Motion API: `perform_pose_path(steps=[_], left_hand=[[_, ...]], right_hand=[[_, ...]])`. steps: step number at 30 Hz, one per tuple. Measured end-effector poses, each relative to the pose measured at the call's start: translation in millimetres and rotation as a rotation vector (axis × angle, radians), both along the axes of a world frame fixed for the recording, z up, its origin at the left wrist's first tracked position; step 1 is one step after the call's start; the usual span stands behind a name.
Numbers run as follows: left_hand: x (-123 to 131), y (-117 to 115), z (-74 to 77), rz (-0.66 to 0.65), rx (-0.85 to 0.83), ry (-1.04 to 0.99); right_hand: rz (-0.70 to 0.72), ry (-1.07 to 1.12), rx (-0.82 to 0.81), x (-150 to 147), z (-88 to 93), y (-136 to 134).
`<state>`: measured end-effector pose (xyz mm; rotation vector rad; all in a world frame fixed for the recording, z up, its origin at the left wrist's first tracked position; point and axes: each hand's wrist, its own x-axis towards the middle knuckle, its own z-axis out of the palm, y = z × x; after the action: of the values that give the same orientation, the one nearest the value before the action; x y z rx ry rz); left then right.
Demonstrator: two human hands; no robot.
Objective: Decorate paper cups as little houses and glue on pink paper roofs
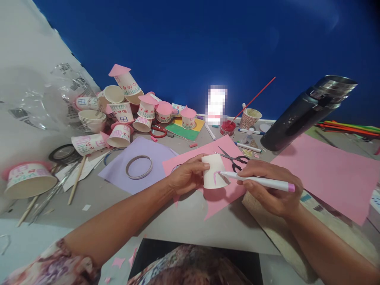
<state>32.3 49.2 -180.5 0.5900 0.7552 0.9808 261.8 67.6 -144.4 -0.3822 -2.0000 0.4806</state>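
Note:
My left hand [190,174] is wrapped around a white paper cup [210,183], thumb on its near side. A curved purple-pink line is drawn on the cup's wall. In my right hand [271,186] is a white marker [261,181] with a pink end, its tip touching the cup beside that line. Under both lies a cut sheet of pink paper [221,204]. Black-handled scissors [234,158] rest on the sheet just behind the cup, blades partly apart.
Decorated paper cups with pink cone roofs [120,113] crowd the back left. A roll of tape [139,166] lies on purple paper [115,174]. At the right, a dark flask [293,114] leans near pink paper [332,174]. A red paint pot [227,127] holds a thin stick.

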Motion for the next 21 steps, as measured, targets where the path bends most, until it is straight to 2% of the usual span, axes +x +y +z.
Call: perform_pose_path(steps=[11, 21], left_hand=[[-1.1, 1.5, -4.7, -0.028, 0.015, -0.047], [-1.6, 1.7, -7.1, -0.034, -0.003, -0.046]], right_hand=[[-0.035, -0.008, 0.002, 1.9, -0.1, 0.2], [-0.012, -0.024, 0.021, -0.3, -0.7, 0.2]])
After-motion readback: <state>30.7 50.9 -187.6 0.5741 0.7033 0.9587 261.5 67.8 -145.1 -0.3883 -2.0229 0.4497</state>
